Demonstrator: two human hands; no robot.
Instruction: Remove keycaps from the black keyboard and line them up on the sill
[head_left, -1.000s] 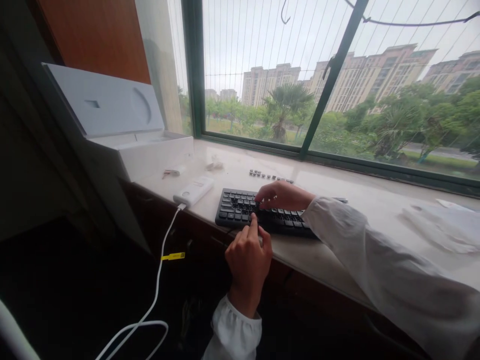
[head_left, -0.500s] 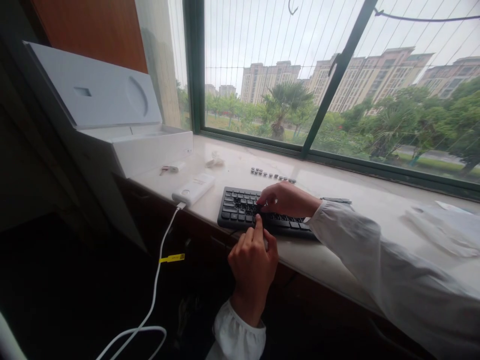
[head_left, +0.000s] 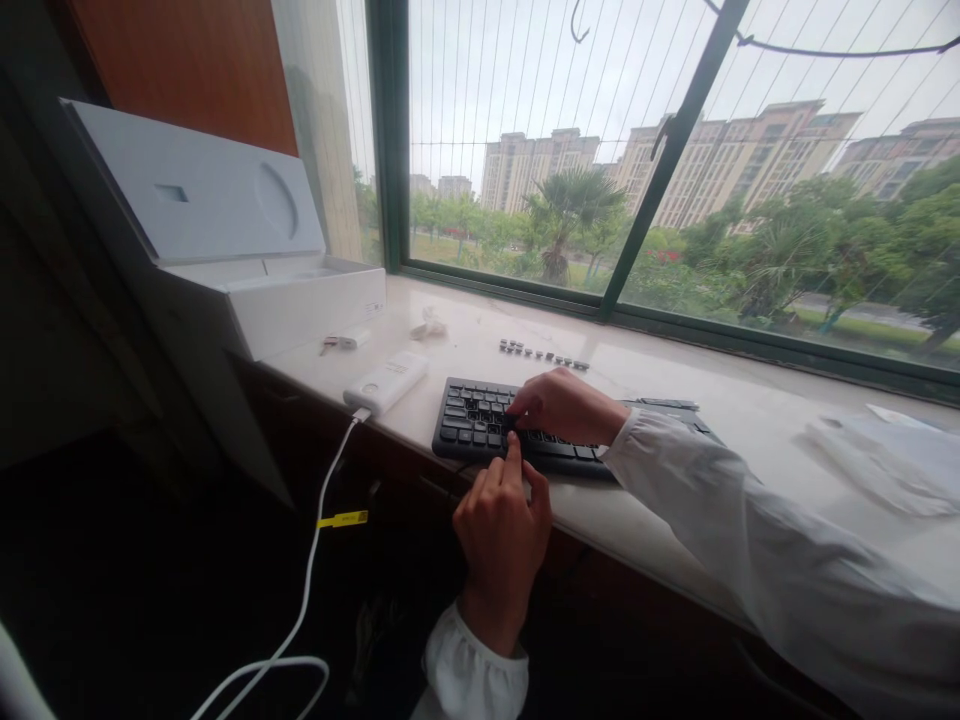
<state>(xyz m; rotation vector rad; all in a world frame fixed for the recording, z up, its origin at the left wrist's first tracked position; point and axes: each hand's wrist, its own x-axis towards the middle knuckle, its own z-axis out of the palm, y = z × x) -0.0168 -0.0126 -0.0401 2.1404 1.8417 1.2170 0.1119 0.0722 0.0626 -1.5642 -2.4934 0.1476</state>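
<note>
A dark keyboard lies on the pale sill, with dark gaps among its keys where caps are off. Over its middle, my right hand has thumb and fingers pinched together at the keys; any small piece between them is hidden. My left hand comes from below, its index finger stretched out to the keyboard close to the right fingertips. Its thumb stands apart and the other fingers curl, with nothing visible held. Behind the keyboard, several loose keycaps lie in rows.
To the left are a white power bank with a white cable, a small white device, a crumpled white scrap and an open white box. Clear plastic bags lie right. The window frame borders the sill.
The view has shifted slightly. Both hands stay at the same part of the keyboard, with only slight finger movement; the loose keycaps look unchanged.
</note>
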